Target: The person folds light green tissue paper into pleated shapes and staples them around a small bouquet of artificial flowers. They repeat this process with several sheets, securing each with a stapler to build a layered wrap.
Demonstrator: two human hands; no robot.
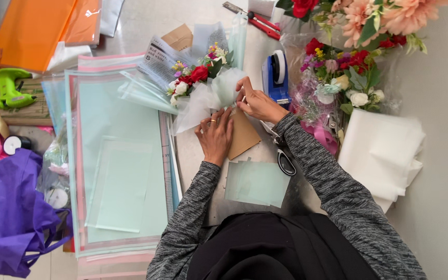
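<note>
Grey worktop (442,155) spreads under everything, crowded at the left with a stack of pale green and pink-edged wrapping sheets (120,171), laid flat and squared, seemingly so a sheet can be drawn off the top. A purple bag (6,218) slumps at the lower left, and folded white fabric (385,155) sits at the right below loose bunches of flowers (348,78).

At the centre lies a small bouquet (198,78), blooms pointing away from the person, its stems wrapped in white tissue (208,98) over a brown card (245,136). The left hand (215,137) presses flat and open on the wrap, apparently pinning it. The right hand (255,101) pinches the tissue's edge between fingertips, gathering it. A blue tape dispenser (277,78) stands just beside that hand, within easy reach, and scissors (284,158) lie near the forearm.
</note>
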